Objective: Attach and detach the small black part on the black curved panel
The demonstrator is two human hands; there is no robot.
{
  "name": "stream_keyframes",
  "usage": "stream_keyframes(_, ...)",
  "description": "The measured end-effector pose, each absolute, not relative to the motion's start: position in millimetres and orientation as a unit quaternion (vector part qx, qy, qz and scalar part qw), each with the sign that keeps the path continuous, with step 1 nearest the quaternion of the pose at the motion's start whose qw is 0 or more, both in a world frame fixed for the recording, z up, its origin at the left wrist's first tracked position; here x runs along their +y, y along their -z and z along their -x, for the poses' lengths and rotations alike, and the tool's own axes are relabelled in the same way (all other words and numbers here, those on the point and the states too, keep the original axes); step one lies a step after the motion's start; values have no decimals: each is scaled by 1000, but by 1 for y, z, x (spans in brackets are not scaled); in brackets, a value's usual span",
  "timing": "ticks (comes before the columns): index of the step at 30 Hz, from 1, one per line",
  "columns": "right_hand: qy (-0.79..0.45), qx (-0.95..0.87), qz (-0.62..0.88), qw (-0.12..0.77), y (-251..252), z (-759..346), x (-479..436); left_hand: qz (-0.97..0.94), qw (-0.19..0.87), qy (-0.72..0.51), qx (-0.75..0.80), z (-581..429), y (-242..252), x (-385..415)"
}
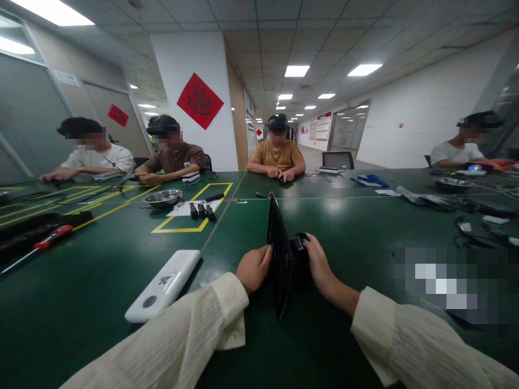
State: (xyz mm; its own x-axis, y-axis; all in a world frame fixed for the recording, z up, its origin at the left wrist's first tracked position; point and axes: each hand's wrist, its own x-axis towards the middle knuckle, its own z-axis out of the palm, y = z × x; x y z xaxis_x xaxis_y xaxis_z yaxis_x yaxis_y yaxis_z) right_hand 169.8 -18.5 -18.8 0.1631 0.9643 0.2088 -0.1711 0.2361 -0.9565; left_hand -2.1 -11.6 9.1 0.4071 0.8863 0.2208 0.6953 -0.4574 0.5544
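My left hand (254,268) is closed on a thin black panel (280,265), which stands on edge, nearly upright, in front of me. The thumb presses its left face. On the other side, my right hand (320,265) grips a black boxy part (299,259) right behind the panel. Whether the two pieces are joined cannot be told from here. Left of my left forearm lies a white, rounded device (164,286) with a label reading 26.
Black clips (201,210) lie on white paper inside a yellow-taped rectangle, beside a metal bowl (162,198). A red-handled screwdriver (52,237) is at left, cables (482,229) at right. Several people sit around the green table (227,232); one person (278,156) faces me.
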Motion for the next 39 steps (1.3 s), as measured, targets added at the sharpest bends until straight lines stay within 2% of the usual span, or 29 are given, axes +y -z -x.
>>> stream_keyframes(7, -447, -471, 427, 629, 18, -170, -18, -801, 163, -244, 521, 0, -8, -14)
stream_keyframes(29, -465, -464, 423, 623, 17, -170, -18, -787, 224, -294, 494, 4, -6, -8)
stream_keyframes(39, -461, -470, 416, 628, 23, -173, -12, -795, 205, -278, 498, 4, -8, -10)
